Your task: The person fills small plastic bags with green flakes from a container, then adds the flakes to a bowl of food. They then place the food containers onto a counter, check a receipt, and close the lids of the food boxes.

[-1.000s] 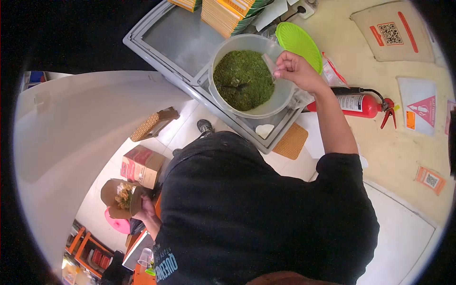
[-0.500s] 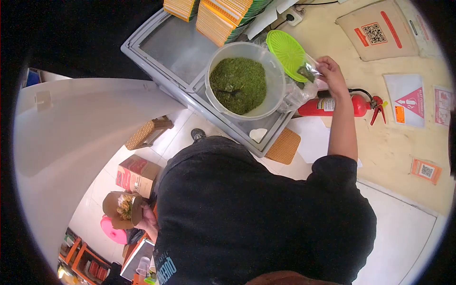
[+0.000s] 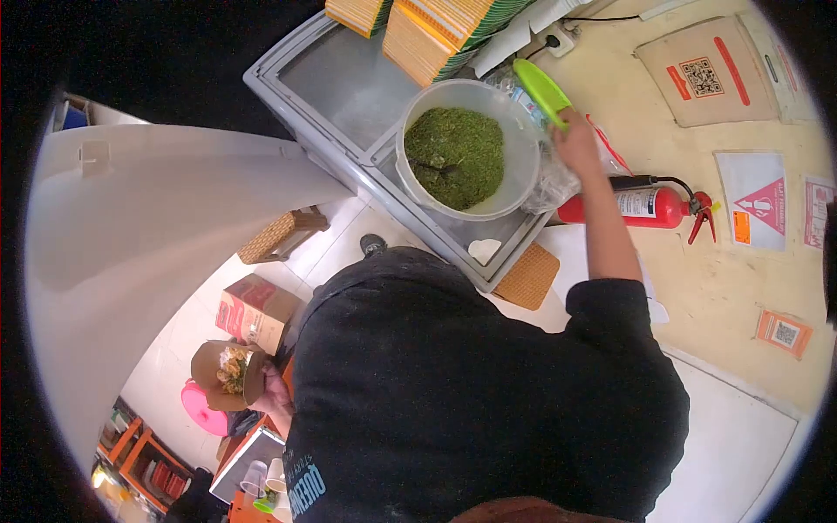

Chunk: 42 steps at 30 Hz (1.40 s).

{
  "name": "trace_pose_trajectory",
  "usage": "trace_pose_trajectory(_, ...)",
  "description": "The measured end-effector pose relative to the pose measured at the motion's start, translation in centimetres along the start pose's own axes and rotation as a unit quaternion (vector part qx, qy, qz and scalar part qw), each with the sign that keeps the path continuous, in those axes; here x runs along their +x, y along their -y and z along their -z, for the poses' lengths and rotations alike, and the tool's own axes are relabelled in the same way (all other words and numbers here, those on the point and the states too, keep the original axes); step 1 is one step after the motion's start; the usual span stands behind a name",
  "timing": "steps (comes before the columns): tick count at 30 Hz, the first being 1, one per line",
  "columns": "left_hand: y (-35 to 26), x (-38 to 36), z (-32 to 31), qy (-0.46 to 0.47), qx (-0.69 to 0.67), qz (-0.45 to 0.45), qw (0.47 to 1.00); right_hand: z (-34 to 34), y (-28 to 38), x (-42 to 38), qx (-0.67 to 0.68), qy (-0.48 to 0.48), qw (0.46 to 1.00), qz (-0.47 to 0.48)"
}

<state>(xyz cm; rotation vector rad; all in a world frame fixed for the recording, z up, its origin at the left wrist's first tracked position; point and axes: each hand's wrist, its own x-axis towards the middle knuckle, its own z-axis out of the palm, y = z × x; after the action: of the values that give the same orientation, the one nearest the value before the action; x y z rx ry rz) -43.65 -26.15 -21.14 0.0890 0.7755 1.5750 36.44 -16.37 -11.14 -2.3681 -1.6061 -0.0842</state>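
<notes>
A translucent white bucket [image 3: 526,171] full of dried green herb flakes [image 3: 455,157] stands on a grey chest freezer [image 3: 349,83]. A dark spoon lies in the flakes. My right hand [image 3: 577,139] grips the bright green lid [image 3: 540,91] by its edge and holds it tilted just right of the bucket rim. Low at the left, my left hand [image 3: 272,392] holds a brown paper cone [image 3: 222,373] filled with food, away from the freezer.
Stacks of orange-edged cartons [image 3: 436,26] sit at the back of the freezer. A red fire extinguisher [image 3: 641,206] lies against the yellow wall with signs. A cardboard box [image 3: 257,312], a woven stool [image 3: 279,234] and a woven mat [image 3: 527,275] are on the floor.
My right hand left the bucket rim, carried a small clear bag to the right, and now grips the green lid, which has tipped up on edge. The left hand stayed put.
</notes>
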Motion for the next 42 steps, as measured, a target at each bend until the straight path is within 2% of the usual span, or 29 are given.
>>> trace_pose_trajectory(2,-0.2,-0.3,0.3,-0.002,-0.002,-0.003,1.000,5.0,2.8,1.2,0.066,-0.025,0.996,-0.061)
trace_pose_trajectory(4,-0.3,-0.4,0.7,-0.006,-0.002,-0.007,1.000,7.4,2.7,2.4,0.070,-0.078,0.993,-0.045)
trace_pose_trajectory(6,-0.3,-0.2,0.6,-0.027,0.014,-0.005,1.000,11.2,8.1,1.7,0.100,-0.032,0.993,-0.050)
trace_pose_trajectory(8,0.3,-0.3,1.6,-0.013,-0.029,-0.020,0.999,10.4,10.6,-0.7,0.128,0.009,0.990,0.062)
trace_pose_trajectory(9,0.2,-0.7,2.9,-0.011,-0.047,-0.043,0.998,9.4,13.0,-2.7,0.095,0.033,0.988,0.119)
trace_pose_trajectory(12,0.0,-2.4,1.3,-0.014,-0.073,-0.068,0.995,4.3,19.1,-8.7,0.073,0.108,0.953,0.272)
trace_pose_trajectory(14,-0.9,-3.5,0.0,-0.008,-0.094,-0.092,0.991,2.8,20.9,-10.9,0.089,0.149,0.953,0.250)
trace_pose_trajectory(16,-2.6,-4.9,-0.3,-0.004,-0.112,-0.122,0.986,2.2,21.0,-10.9,0.093,0.127,0.960,0.231)
trace_pose_trajectory(19,-4.8,-7.4,1.0,0.020,-0.131,-0.168,0.977,2.5,21.6,-9.0,0.034,0.168,0.964,0.203)
trace_pose_trajectory(22,-8.1,-11.6,2.7,0.032,-0.167,-0.208,0.963,5.2,30.9,-10.2,0.031,0.066,0.940,0.333)
trace_pose_trajectory(23,-8.8,-12.9,3.4,0.046,-0.174,-0.218,0.959,4.9,35.1,-11.6,0.081,0.047,0.913,0.398)
trace_pose_trajectory(25,-9.1,-15.7,3.4,0.058,-0.205,-0.221,0.952,1.4,40.4,-13.1,0.160,0.229,0.866,0.415)
trace_pose_trajectory(26,-9.5,-17.1,3.3,0.032,-0.201,-0.237,0.950,-0.2,44.2,-15.2,0.199,0.348,0.827,0.395)
trace_pose_trajectory(27,-9.6,-18.6,3.1,0.003,-0.198,-0.253,0.947,-2.5,47.9,-17.3,0.199,0.415,0.769,0.443)
trace_pose_trajectory(28,-9.9,-19.8,3.3,-0.026,-0.194,-0.271,0.943,-6.4,50.6,-19.3,0.202,0.427,0.707,0.526)
trace_pose_trajectory(29,-9.6,-21.0,4.2,-0.005,-0.236,-0.264,0.935,-10.0,53.6,-21.7,0.209,0.498,0.683,0.492)
trace_pose_trajectory(30,-9.3,-22.1,5.4,0.020,-0.261,-0.263,0.928,-13.6,56.5,-24.3,0.199,0.602,0.663,0.398)
trace_pose_trajectory(32,-7.9,-24.5,5.8,-0.055,-0.275,-0.284,0.917,-20.2,60.4,-28.9,0.251,0.764,0.587,0.093)
trace_pose_trajectory(33,-8.0,-26.5,5.0,-0.026,-0.264,-0.299,0.917,-23.1,62.0,-31.1,0.187,0.765,0.607,0.103)
trace_pose_trajectory(34,-7.0,-27.8,4.8,-0.100,-0.311,-0.318,0.890,-26.4,63.3,-32.4,0.122,0.764,0.624,0.113)
trace_pose_trajectory(35,-6.0,-29.1,4.5,-0.176,-0.349,-0.339,0.856,-30.7,64.3,-33.0,0.019,0.718,0.635,0.284)
trace_pose_trajectory(36,-5.0,-30.4,4.2,-0.251,-0.375,-0.357,0.818,-34.9,65.1,-34.0,-0.078,0.644,0.617,0.445)
trace_pose_trajectory(37,-3.2,-32.2,5.2,-0.154,-0.403,-0.306,0.848,-38.1,65.8,-35.1,-0.094,0.580,0.566,0.578)
trace_pose_trajectory(38,-1.3,-33.2,5.8,-0.167,-0.392,-0.329,0.843,-40.6,66.5,-36.6,-0.126,0.507,0.492,0.696)
trace_pose_trajectory(39,0.5,-34.0,5.9,-0.181,-0.380,-0.347,0.838,-41.7,67.9,-38.3,-0.195,0.479,0.423,0.744)
trace_pose_trajectory(40,0.7,-34.5,4.1,-0.278,-0.435,-0.334,0.789,-43.3,69.5,-40.2,-0.256,0.443,0.351,0.784)
trace_pose_trajectory(41,3.0,-35.1,4.4,-0.324,-0.400,-0.346,0.784,-47.2,71.2,-42.5,-0.315,0.435,0.322,0.780)
trace_pose_trajectory(42,2.8,-33.9,3.3,-0.376,-0.397,-0.363,0.754,-52.4,72.3,-45.2,-0.375,0.429,0.290,0.769)
